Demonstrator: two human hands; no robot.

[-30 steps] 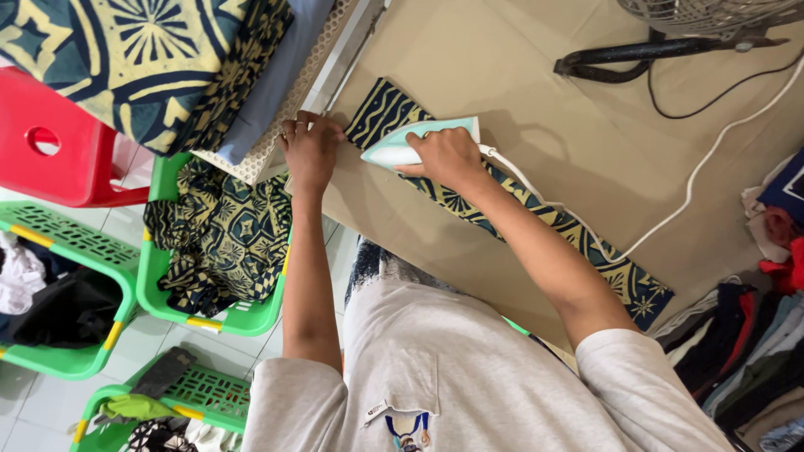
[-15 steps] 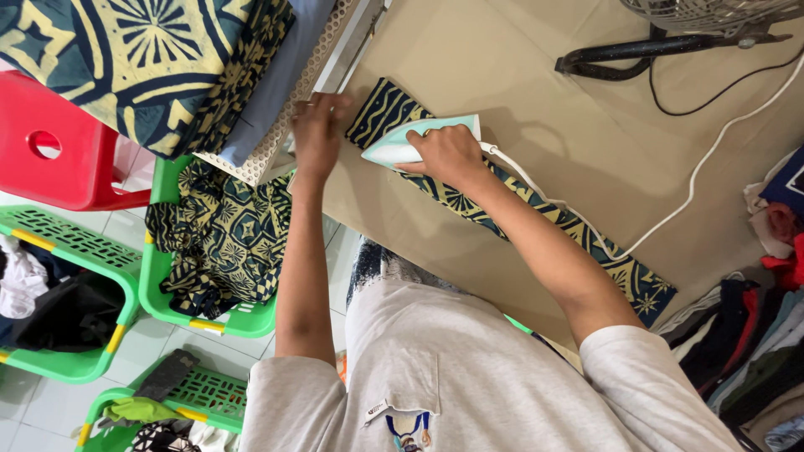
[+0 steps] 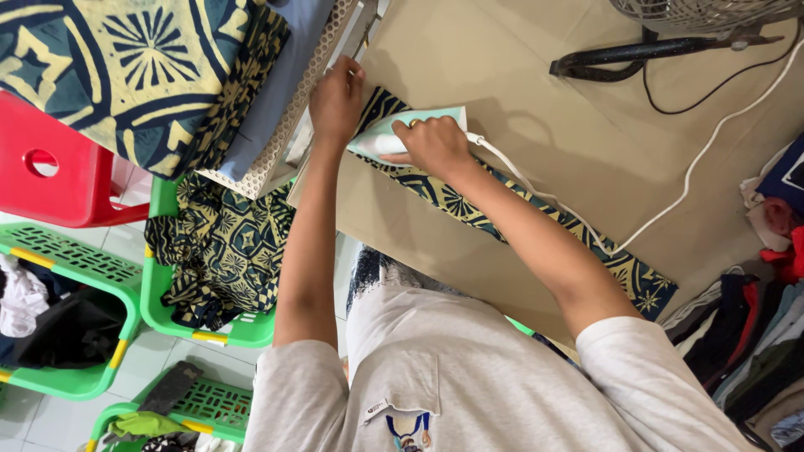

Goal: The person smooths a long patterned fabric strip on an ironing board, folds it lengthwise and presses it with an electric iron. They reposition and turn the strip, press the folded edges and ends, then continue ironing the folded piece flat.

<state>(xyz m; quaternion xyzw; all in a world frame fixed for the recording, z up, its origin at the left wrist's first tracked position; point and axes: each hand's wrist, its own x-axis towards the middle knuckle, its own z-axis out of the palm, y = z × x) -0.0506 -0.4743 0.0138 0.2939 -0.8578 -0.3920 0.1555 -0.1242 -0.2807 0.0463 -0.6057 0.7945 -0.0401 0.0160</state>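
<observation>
Work: ironing a long patterned strip of cloth (image 3: 469, 209) on the bench (image 3: 536, 125), which has a beige cover.
Right hand (image 3: 435, 146): closed around the handle of the pale green iron (image 3: 394, 134); iron sits flat on the strip, near its far end.
Left hand (image 3: 335, 100): fingers together, pressing the far end of the strip down at the bench edge, just beside the iron tip. Holds nothing, only pins the cloth.
Strip position: lies diagonal across the bench, from the left hand down to the near right corner (image 3: 645, 289).
Cord: white cord (image 3: 670, 192) goes from the iron's back over the bench to the right, loose.
Progress (my judgement): the part of the strip behind the iron looks flat & smooth, so most of the length seems done; the iron is at the last bit by the far end. Cannot tell if the other side needs a pass.
Left to do, prob.: more cloth waits: same dark blue/yellow print in a green basket (image 3: 209, 326) below the bench, and a folded piece with big print (image 3: 126, 75) on top at the left.
Around: red plastic stool (image 3: 50, 176), other green baskets (image 3: 67, 318) w/ clothes, a fan base (image 3: 636, 54) at the bench's far side, a heap of clothes (image 3: 770, 335) at right.
</observation>
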